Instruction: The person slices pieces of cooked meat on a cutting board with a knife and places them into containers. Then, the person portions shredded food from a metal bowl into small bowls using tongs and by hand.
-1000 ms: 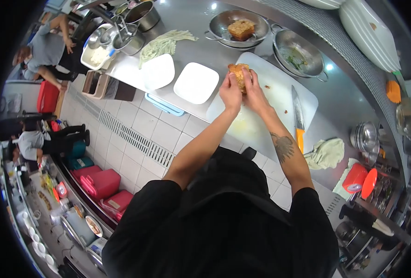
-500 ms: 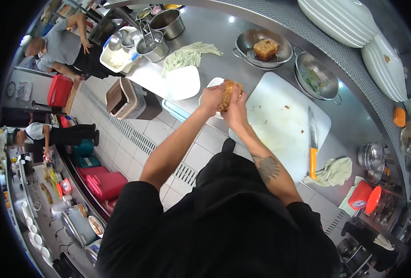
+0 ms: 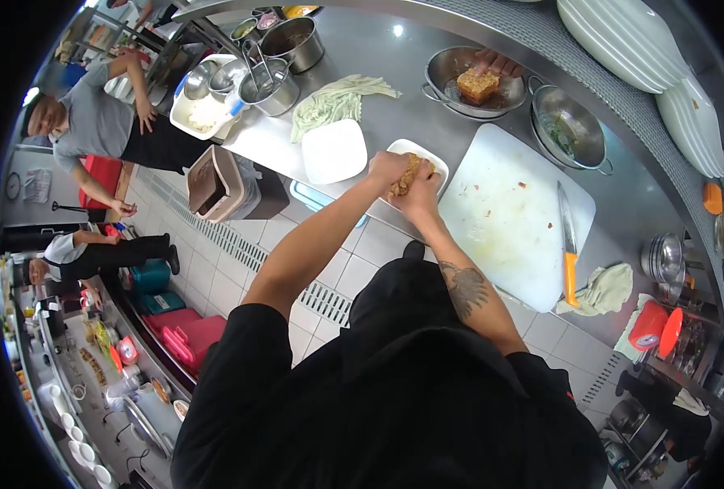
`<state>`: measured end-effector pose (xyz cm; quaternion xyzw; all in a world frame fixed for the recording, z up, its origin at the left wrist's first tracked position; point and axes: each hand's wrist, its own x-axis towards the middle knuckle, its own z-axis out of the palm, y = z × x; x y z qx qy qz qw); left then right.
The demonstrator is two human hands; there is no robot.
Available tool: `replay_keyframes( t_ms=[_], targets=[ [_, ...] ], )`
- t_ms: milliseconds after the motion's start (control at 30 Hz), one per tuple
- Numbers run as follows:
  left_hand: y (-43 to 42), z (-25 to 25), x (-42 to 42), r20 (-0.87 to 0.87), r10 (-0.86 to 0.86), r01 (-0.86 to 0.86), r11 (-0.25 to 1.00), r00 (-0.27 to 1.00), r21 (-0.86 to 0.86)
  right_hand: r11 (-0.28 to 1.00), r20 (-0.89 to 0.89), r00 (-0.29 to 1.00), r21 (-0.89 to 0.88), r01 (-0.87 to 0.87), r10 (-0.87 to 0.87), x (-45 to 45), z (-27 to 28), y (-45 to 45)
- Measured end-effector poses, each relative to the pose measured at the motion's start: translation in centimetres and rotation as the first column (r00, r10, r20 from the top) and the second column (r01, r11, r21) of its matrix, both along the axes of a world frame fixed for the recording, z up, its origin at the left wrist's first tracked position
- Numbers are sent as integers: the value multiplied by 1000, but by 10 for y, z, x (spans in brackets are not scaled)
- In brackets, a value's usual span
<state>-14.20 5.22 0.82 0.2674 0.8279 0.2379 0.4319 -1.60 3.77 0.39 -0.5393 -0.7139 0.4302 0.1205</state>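
Both of my hands grip a golden-brown, crusty piece of food [image 3: 411,173] over a white rectangular dish [image 3: 436,156]. My left hand [image 3: 387,169] closes on its left side, and my right hand [image 3: 421,197] wraps its right and near side. The lid of a white square container [image 3: 333,151] lies just left of the dish. To the right is a white cutting board [image 3: 501,220] with crumbs, and a knife with an orange handle [image 3: 570,277] rests along its right side. A similar brown block [image 3: 476,85] sits in a metal bowl [image 3: 437,72] beyond, another person's hand beside it.
A crumpled green cloth [image 3: 329,106], metal pots [image 3: 294,45] and a white tub [image 3: 184,116] stand to the left. A colander [image 3: 578,122] stands at back right below stacked white plates [image 3: 623,37]. Beside the counter is a bin [image 3: 231,183]. Two people [image 3: 101,106] are at left.
Another person's hand has appeared at the metal bowl, by the brown block. My hands have lowered slightly over the white dish, still gripping the food. The person at left has brought an arm down.
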Motion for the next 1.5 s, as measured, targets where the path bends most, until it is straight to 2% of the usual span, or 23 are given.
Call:
replay_keyframes(
  t_ms=[67, 200, 267, 333, 500, 533, 567, 633, 667, 700, 733, 800, 833, 867, 900, 1033, 1067, 1167, 1267, 1333, 1400, 1467, 1500],
  targets=[
    [4, -1, -1, -44, -24, 23, 999, 999, -22, 999, 10, 1000, 42, -17, 16, 0, 0, 3],
    [3, -34, -17, -256, -375, 397, 917, 891, 41, 999, 23, 999, 5, -38, 37, 5, 3, 4],
    [4, -33, -16, -300, -444, 481, 874, 845, 62, 999, -16, 999, 11, -47, 47, 10, 2, 5],
    [3, 11, -1, 3, -73, 73, 997, 997, -2, 998, 2, 998, 16, -56, 56, 12, 4, 5],
    [-4, 13, -7, 99, -54, 46, 996, 994, 79, 992, 46, 992, -50, -114, 117, 23, 39, 1],
    [-5, 21, -13, 156, -49, 31, 993, 986, 117, 991, 54, 991, 63, -122, 119, 31, 53, -2],
    [-10, 38, -18, -76, -51, 70, 961, 996, 268, 975, 59, 991, 180, -128, 119, 32, 65, 4],
    [-11, 58, -53, -179, 47, 44, 882, 983, 469, 955, 2, 985, 248, -165, 170, 20, 87, 29],
    [-5, 41, -87, -275, 66, 104, 821, 959, 561, 935, -47, 976, 298, -190, 214, 13, 92, 43],
    [3, 23, -133, -530, 35, 321, 760, 848, 565, 927, -143, 964, 337, -163, 222, -9, 85, 61],
    [10, 29, -153, -584, 139, 243, 815, 800, 526, 881, -147, 941, 419, -218, 303, -36, 80, 82],
    [25, -8, -212, -746, 75, 275, 902, 662, 334, 782, -77, 902, 533, -324, 426, -103, 69, 124],
    [28, -28, -236, -737, -50, 344, 904, 674, 253, 736, -133, 872, 604, -306, 472, -143, 36, 148],
    [31, -30, -243, -648, -271, 379, 925, 712, 30, 762, -92, 855, 509, -400, 511, -174, 37, 159],
    [30, -82, -258, -789, -292, 494, 869, 540, 16, 725, -3, 835, 497, -476, 550, -204, 24, 168],
    [35, -62, -245, -788, -382, 460, 877, 483, -143, 581, 274, 809, 581, -570, 520, -250, -39, 167],
    [35, -50, -244, -785, -393, 463, 873, 479, -154, 590, 266, 812, 576, -566, 520, -253, -50, 166],
    [43, -34, -247, -709, -426, 442, 879, 561, -178, 605, 184, 783, 539, -586, 595, -262, -67, 184],
    [50, -43, -260, -791, -402, 496, 856, 460, -147, 602, 131, 770, 546, -582, 625, -259, -60, 191],
    [54, -40, -267, -727, -314, 402, 914, 611, -58, 636, 40, 738, 477, -607, 674, -230, -15, 182],
    [51, -26, -274, -702, -351, 432, 899, 620, -67, 678, -234, 729, 617, -400, 643, -164, 23, 159],
    [58, -12, -266, -673, -385, 462, 884, 632, -72, 824, -364, 771, 450, -345, 522, -67, 68, 125],
    [66, -4, -260, -700, -298, 395, 918, 649, -25, 845, -369, 802, 452, -286, 469, -13, 80, 110]
  ],
)
